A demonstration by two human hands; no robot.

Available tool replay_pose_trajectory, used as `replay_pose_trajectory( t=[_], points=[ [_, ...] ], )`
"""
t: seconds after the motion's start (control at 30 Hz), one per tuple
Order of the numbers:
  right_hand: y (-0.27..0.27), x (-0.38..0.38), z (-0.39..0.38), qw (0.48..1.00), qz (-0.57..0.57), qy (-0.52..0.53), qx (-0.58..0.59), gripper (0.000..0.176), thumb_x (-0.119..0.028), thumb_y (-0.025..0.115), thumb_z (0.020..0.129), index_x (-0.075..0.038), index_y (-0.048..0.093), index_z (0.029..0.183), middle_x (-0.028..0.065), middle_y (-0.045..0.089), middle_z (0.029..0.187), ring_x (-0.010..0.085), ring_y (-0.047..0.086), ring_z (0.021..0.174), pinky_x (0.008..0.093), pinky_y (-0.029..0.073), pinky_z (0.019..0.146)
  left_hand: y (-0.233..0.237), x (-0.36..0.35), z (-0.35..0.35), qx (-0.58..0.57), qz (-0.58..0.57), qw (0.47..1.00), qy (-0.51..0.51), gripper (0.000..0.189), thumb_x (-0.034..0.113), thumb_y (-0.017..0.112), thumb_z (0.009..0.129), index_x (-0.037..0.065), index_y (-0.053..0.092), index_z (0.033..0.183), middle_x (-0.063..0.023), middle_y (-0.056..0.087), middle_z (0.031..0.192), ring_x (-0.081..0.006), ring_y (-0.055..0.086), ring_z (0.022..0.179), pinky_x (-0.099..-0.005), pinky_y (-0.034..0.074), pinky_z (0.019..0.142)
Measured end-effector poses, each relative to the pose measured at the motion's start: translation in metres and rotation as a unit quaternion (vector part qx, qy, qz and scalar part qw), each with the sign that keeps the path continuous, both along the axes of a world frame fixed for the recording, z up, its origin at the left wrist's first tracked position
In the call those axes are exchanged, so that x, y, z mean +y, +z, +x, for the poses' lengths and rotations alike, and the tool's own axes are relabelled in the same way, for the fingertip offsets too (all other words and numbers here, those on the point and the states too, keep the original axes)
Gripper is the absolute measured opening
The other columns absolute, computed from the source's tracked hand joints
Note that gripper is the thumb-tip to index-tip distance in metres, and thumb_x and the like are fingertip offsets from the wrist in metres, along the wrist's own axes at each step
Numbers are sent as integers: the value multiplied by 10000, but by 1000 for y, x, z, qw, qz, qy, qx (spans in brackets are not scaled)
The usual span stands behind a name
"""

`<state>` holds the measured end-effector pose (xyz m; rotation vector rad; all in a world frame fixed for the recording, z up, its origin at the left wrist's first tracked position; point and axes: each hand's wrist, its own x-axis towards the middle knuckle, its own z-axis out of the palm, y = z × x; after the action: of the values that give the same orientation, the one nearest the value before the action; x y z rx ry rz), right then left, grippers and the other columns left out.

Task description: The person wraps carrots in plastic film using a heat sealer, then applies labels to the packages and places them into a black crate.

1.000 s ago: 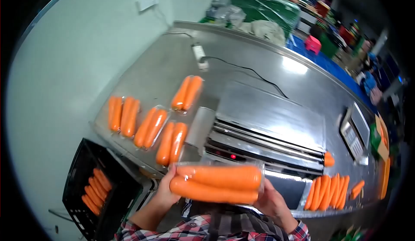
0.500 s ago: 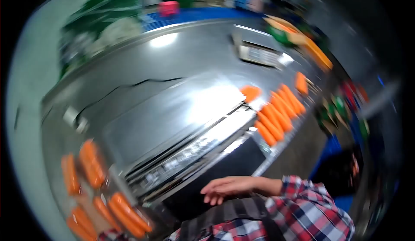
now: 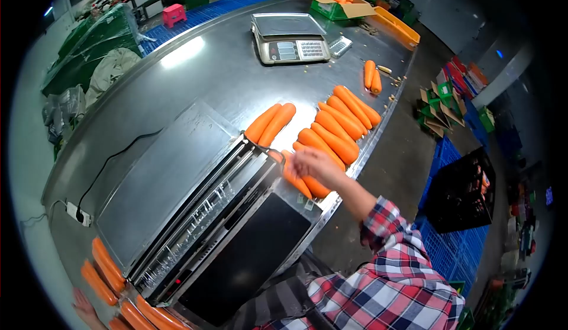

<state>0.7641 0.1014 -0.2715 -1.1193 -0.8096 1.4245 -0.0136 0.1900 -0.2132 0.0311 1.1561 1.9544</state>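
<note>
My right hand (image 3: 315, 165) reaches over the near end of a row of orange carrots (image 3: 336, 140). Its fingers curl onto a carrot (image 3: 296, 179) beside the sealing machine (image 3: 195, 223); the fingertips are partly hidden. At the lower left edge, my left hand (image 3: 86, 307) has its fingers apart and holds nothing. Near it lie carrots in clear wrap (image 3: 107, 262). Two more carrots (image 3: 270, 124) rest at the machine's upper right corner.
A weighing scale (image 3: 293, 39) stands on the metal table (image 3: 207, 72). Behind it are an open carton of carrots (image 3: 340, 3) and an orange crate (image 3: 396, 28). A black cord (image 3: 121, 152) runs to a power strip (image 3: 80, 213). A black crate (image 3: 464, 191) stands right.
The view has swung toward the right. My right hand has moved from in front of the machine onto the carrots. My left hand has come into view at the lower left.
</note>
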Motion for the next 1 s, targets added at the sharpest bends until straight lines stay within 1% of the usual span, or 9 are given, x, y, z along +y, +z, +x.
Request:
replay_pose_trajectory(
  t=[0.07,0.13,0.17,0.23,0.33,0.53,0.63,0.87,1.0],
  points=[
    [-28,40,52,979,-8,-118,-164,205,-180,517,889,5,564,963,69,593,837,140,586,757,268,489,692,30,18,71,37,36,995,-86,535,371,370,943,14,317,1339,-150,315,1382,-234,274,1293,-343,235,1081],
    [-61,89,106,956,8,-173,-237,226,-172,511,883,16,566,998,77,610,863,138,584,777,270,489,717,34,26,115,222,34,895,-386,502,373,402,935,-4,412,1265,-131,484,1216,-187,477,1100,-309,389,951],
    [-80,113,132,945,13,-189,-266,249,-156,506,872,24,560,1036,72,614,861,140,583,803,265,483,729,51,22,178,259,9,874,-412,470,372,411,933,-6,455,1208,-119,539,1089,-173,528,948,-290,435,850],
    [-102,154,163,835,15,-217,-506,326,-168,537,812,43,562,1060,147,620,949,175,587,870,282,469,753,73,10,308,315,-27,828,-464,435,379,422,930,-6,513,1110,-106,606,893,-160,589,724,-262,492,696],
    [-112,187,183,689,79,-35,-720,283,-173,551,771,57,609,926,162,630,829,202,603,743,312,483,689,78,8,430,362,-10,727,-583,426,365,406,937,-28,530,1041,-135,622,851,-174,622,715,-265,512,671],
    [-184,253,231,669,63,270,-689,141,-106,597,730,35,607,739,102,574,628,184,555,538,311,470,469,56,54,602,323,-17,601,-731,305,246,458,933,-13,533,1074,-115,619,920,-170,604,846,-278,494,772],
    [-204,263,249,661,84,275,-693,130,-106,610,742,22,606,764,106,581,654,195,566,561,314,476,475,19,90,662,239,-102,634,-729,343,299,489,911,-1,545,1068,-91,601,960,-134,574,883,-260,476,784],
    [-81,244,275,678,6,116,-726,143,-97,561,775,0,618,863,161,634,766,269,629,724,354,504,645,-133,159,744,400,-286,622,-610,506,428,465,861,-2,458,1126,-128,516,909,-190,498,845,-360,444,687],
    [-152,261,317,730,6,118,-673,94,-91,549,815,1,566,819,109,613,715,203,627,694,316,508,574,-155,165,785,307,-333,687,-568,531,468,441,851,98,391,1229,-123,501,946,-229,505,705,-434,443,646]
  ],
)
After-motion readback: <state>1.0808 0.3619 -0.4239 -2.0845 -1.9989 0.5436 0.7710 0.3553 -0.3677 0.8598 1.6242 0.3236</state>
